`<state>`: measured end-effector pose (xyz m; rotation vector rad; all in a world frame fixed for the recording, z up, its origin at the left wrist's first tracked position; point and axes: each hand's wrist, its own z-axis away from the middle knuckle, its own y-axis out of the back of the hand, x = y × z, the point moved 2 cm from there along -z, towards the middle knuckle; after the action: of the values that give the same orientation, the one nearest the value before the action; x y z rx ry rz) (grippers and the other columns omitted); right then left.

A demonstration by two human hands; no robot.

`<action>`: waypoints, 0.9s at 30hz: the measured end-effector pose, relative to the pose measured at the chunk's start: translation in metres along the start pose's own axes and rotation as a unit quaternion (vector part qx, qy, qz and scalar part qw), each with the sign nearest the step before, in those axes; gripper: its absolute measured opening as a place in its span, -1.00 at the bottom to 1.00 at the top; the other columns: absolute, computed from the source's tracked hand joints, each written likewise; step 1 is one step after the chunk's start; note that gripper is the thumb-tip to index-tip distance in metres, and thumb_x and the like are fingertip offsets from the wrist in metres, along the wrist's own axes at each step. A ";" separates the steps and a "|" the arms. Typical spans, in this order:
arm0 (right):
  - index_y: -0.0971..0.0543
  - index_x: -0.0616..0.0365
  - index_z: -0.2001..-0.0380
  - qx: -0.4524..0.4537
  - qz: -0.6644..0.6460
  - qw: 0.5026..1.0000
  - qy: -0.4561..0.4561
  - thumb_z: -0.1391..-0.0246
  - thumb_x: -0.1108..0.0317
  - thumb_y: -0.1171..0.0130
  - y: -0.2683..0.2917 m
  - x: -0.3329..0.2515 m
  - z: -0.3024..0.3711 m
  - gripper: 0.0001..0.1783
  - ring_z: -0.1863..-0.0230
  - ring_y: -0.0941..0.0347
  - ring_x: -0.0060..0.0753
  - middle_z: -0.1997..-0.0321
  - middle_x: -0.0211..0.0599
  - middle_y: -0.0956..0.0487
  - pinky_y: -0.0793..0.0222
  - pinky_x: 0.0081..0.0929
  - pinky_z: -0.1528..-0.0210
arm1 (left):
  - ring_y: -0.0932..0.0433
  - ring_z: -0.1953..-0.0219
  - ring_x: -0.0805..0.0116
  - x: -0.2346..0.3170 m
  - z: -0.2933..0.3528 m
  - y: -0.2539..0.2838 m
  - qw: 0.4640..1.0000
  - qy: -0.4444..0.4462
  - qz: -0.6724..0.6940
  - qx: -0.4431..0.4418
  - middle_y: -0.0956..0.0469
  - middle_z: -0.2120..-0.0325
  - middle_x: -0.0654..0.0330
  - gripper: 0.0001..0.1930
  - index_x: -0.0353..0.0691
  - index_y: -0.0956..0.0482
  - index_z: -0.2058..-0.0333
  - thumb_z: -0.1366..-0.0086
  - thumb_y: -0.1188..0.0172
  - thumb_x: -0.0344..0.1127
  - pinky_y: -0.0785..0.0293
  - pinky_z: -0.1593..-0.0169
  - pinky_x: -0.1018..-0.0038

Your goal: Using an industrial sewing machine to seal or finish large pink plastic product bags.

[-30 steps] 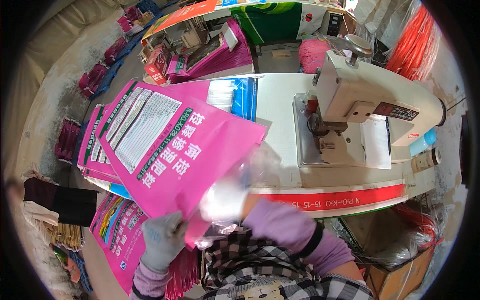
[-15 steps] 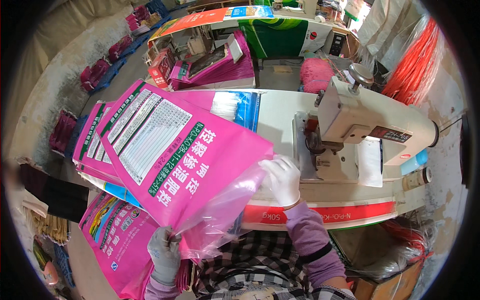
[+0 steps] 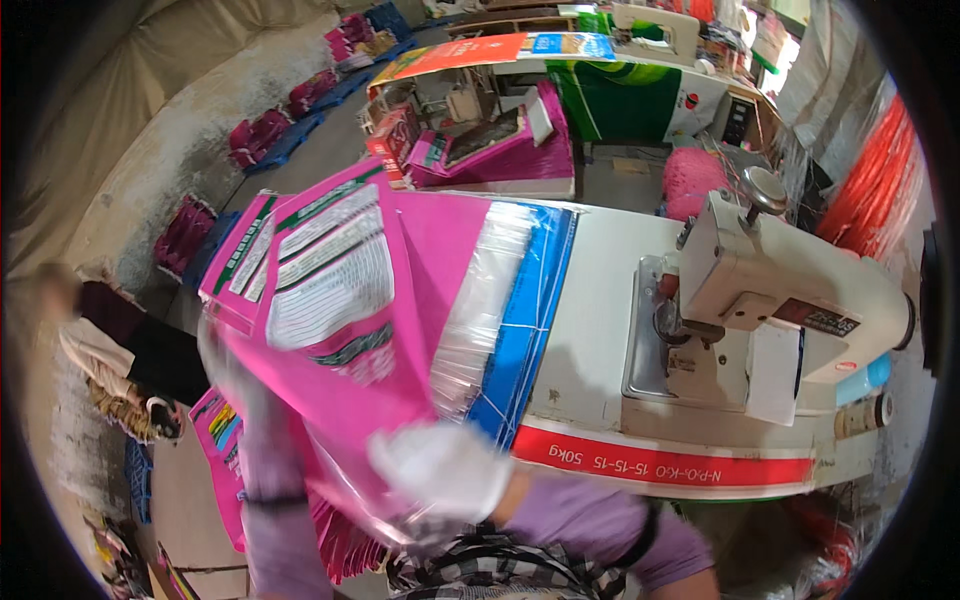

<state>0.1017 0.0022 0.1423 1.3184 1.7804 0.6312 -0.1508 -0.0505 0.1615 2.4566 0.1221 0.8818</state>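
Note:
A printed pink plastic sack (image 3: 345,260) with a clear inner liner lies slanted over a stack of sacks, its lower end creased and pulled toward me. My right hand (image 3: 440,472), in a white glove, is closed on the sack's near right edge, blurred by motion. My left hand (image 3: 228,360), grey-gloved, is beside the sack's left edge; its fingers are smeared. Beneath lie more pink sacks (image 3: 440,235), with white liner ends (image 3: 485,300) fanned out over a blue sheet (image 3: 535,300). Other pink sacks (image 3: 345,540) hang below the table edge.
A sewing machine (image 3: 760,270) stands on the right of the pale table (image 3: 590,340), which has a red printed front strip (image 3: 660,465). Red strands (image 3: 880,180) hang at the far right. Pink thread (image 3: 692,182) sits behind the machine. A person (image 3: 130,330) is at the left.
My right hand has moved left and toward me, folding the sack's right side over and uncovering the white liners and blue sheet. My left hand has moved up the sack's left side. The view has shifted.

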 end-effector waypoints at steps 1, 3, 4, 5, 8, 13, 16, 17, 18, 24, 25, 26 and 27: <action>-0.51 0.22 0.10 0.045 -0.004 0.999 -0.016 0.10 0.28 -0.22 -0.001 -0.016 0.010 -0.55 0.53 -0.53 -0.27 0.53 -0.38 -0.52 -0.45 -0.39 0.50 | -0.53 0.37 0.32 0.036 -0.023 -0.069 0.991 -0.100 -0.083 -0.018 -0.55 0.39 0.20 -0.78 -0.15 -0.53 0.08 -0.35 0.00 -0.30 -0.49 0.28 0.34; -0.53 0.29 0.05 0.155 -0.213 0.956 -0.132 0.08 0.34 -0.21 -0.008 0.004 0.019 -0.53 0.47 -0.56 -0.25 0.47 -0.23 -0.57 -0.46 -0.40 0.46 | -0.48 0.33 0.23 0.082 -0.099 -0.121 0.904 -0.307 -0.297 -0.022 -0.48 0.43 0.22 -0.79 -0.06 -0.55 0.13 -0.28 -0.03 -0.34 -0.44 0.22 0.24; -0.54 0.32 0.00 0.355 -0.146 0.912 -0.143 0.02 0.47 -0.13 -0.019 0.027 0.049 -0.56 0.41 -0.60 -0.23 0.39 -0.06 -0.62 -0.48 -0.45 0.41 | -0.51 0.29 0.12 0.116 -0.092 -0.162 0.856 -0.438 -0.257 -0.095 -0.49 0.40 0.13 -0.79 -0.06 -0.54 0.20 -0.17 -0.05 -0.36 -0.43 0.23 0.20; -0.55 0.33 -0.01 0.349 -0.177 0.866 -0.312 -0.05 0.50 -0.05 -0.022 0.033 0.080 -0.59 0.39 -0.61 -0.38 0.30 -0.04 -0.66 -0.48 -0.51 0.36 | -0.54 0.27 0.12 0.129 -0.087 -0.178 0.862 -0.466 -0.170 -0.106 -0.50 0.37 0.15 -0.80 -0.06 -0.54 0.20 -0.20 -0.06 -0.33 -0.44 0.26 0.21; -0.57 0.31 0.01 0.389 -0.413 0.591 -0.573 -0.15 0.38 -0.03 -0.022 0.038 0.191 -0.63 0.56 -0.34 -0.75 0.52 -0.45 -0.54 -0.18 -0.74 0.56 | -0.59 0.31 0.10 0.173 -0.017 -0.266 0.793 -0.515 -0.078 -0.316 -0.56 0.34 0.15 -0.80 -0.01 -0.57 0.20 -0.20 -0.07 -0.32 -0.48 0.27 0.22; -0.57 0.28 0.01 0.388 -0.400 0.533 -0.636 -0.08 0.38 -0.09 0.004 0.006 0.238 -0.60 0.50 -0.46 -0.59 0.39 -0.34 -0.61 -0.36 -0.60 0.47 | -0.59 0.40 0.18 0.191 0.045 -0.357 0.735 -0.507 0.090 -0.440 -0.59 0.40 0.26 -0.84 -0.06 -0.59 0.31 -0.09 -0.13 -0.39 -0.50 0.27 0.30; -0.58 0.12 0.02 0.372 -0.158 0.674 -0.619 0.03 0.43 -0.11 0.016 -0.008 0.255 -0.57 0.56 -0.45 -0.44 0.54 -0.19 -0.52 -0.31 -0.42 0.51 | -0.59 0.39 0.17 0.196 0.076 -0.387 0.662 -0.540 0.042 -0.519 -0.61 0.40 0.21 -0.89 -0.05 -0.61 0.37 -0.11 -0.13 -0.34 -0.49 0.28 0.32; -0.58 0.12 0.02 0.376 -0.126 0.654 -0.644 0.03 0.43 -0.11 0.020 -0.007 0.284 -0.57 0.56 -0.45 -0.44 0.54 -0.19 -0.52 -0.31 -0.42 0.51 | -0.59 0.39 0.17 0.223 0.111 -0.403 0.646 -0.547 0.084 -0.526 -0.61 0.40 0.21 -0.89 -0.05 -0.61 0.37 -0.11 -0.13 -0.34 -0.49 0.28 0.32; -0.56 0.12 -0.01 0.274 0.021 0.752 -0.600 0.10 0.45 -0.12 0.021 -0.003 0.291 -0.51 0.53 -0.47 -0.31 0.53 -0.21 -0.53 -0.34 -0.35 0.48 | -0.59 0.37 0.16 0.227 0.108 -0.394 0.667 -0.512 0.080 -0.534 -0.61 0.37 0.21 -0.87 -0.03 -0.61 0.34 -0.12 -0.15 -0.32 -0.49 0.25 0.32; -0.58 -0.01 -0.02 0.221 0.055 0.777 -0.587 0.20 0.50 -0.11 0.014 -0.009 0.293 -0.43 0.55 -0.48 -0.06 0.58 -0.18 -0.52 -0.37 -0.26 0.47 | -0.58 0.17 0.20 0.210 0.090 -0.371 0.644 -0.605 0.032 -0.467 -0.63 0.22 0.16 -0.78 -0.06 -0.64 0.18 -0.24 -0.14 -0.20 -0.47 0.13 0.28; -0.63 -0.01 0.04 0.240 0.009 0.756 -0.609 0.17 0.52 -0.10 0.017 -0.026 0.286 -0.48 0.54 -0.50 -0.05 0.59 -0.13 -0.53 -0.40 -0.33 0.45 | -0.59 0.18 0.20 0.203 0.089 -0.369 0.613 -0.613 0.031 -0.497 -0.63 0.21 0.16 -0.77 -0.09 -0.64 0.18 -0.25 -0.12 -0.21 -0.48 0.12 0.29; -0.65 0.02 0.07 0.245 -0.029 0.732 -0.635 0.16 0.51 -0.11 0.024 -0.039 0.284 -0.53 0.53 -0.52 -0.05 0.56 -0.10 -0.54 -0.42 -0.36 0.44 | -0.59 0.18 0.20 0.206 0.094 -0.365 0.580 -0.619 0.036 -0.528 -0.64 0.20 0.17 -0.76 -0.12 -0.64 0.18 -0.26 -0.10 -0.21 -0.50 0.11 0.31; -0.66 0.05 0.11 0.250 -0.067 0.706 -0.659 0.14 0.50 -0.12 0.026 -0.047 0.283 -0.57 0.51 -0.54 -0.06 0.54 -0.06 -0.55 -0.43 -0.38 0.42 | -0.59 0.18 0.20 0.215 0.101 -0.365 0.575 -0.622 0.038 -0.530 -0.64 0.20 0.17 -0.76 -0.12 -0.64 0.18 -0.26 -0.10 -0.21 -0.50 0.11 0.31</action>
<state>0.3583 -0.0538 0.0231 1.3438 0.7483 -0.8481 0.1122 0.2727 0.0338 1.3381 -0.7819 -0.7810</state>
